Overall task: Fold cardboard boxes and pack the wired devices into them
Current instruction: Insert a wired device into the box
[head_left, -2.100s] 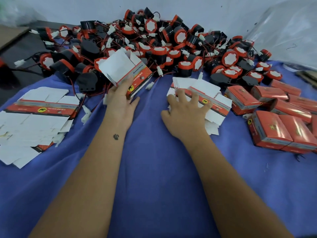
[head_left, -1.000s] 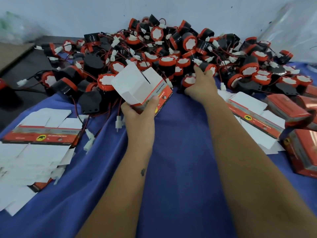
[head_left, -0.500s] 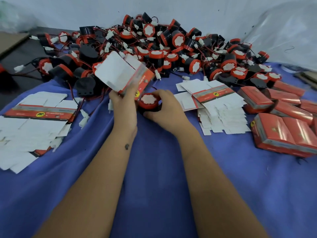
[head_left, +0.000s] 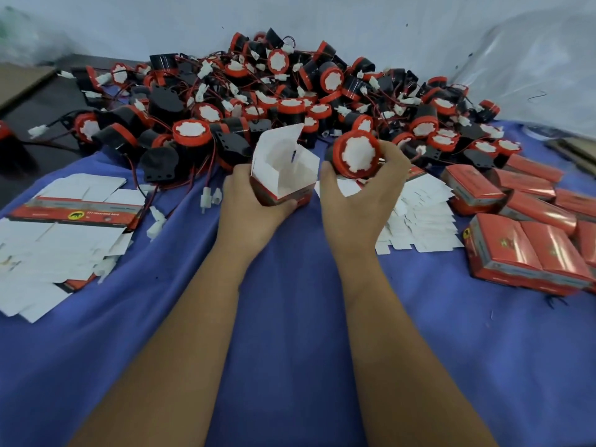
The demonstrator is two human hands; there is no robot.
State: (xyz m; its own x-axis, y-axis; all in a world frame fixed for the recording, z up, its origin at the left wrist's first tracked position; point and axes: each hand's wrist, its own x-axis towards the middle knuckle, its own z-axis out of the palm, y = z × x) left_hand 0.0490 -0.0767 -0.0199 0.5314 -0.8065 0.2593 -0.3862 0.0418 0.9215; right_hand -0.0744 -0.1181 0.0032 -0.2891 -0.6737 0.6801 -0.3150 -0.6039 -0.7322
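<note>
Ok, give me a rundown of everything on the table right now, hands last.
wired devices: large pile, black and red, far centre
held device: one, red-rimmed, white face, beside the open box
open box: one, white inside, red outside, centre
flat boxes: two stacks, white and red, left and right of centre
packed boxes: several, red, right
cloth: one, blue, covers the table
left hand: holds open box
right hand: holds held device

An opened cardboard box [head_left: 281, 175], its white flaps raised, is gripped by the left hand [head_left: 254, 208] above the blue cloth [head_left: 290, 317]. Just right of it, a red-and-black wired device [head_left: 354, 154] is held by the right hand [head_left: 361, 201]. A heap of devices [head_left: 290, 91] is seen beyond, flat box blanks [head_left: 64, 227] at left, packed boxes [head_left: 532, 240] at right.
</note>
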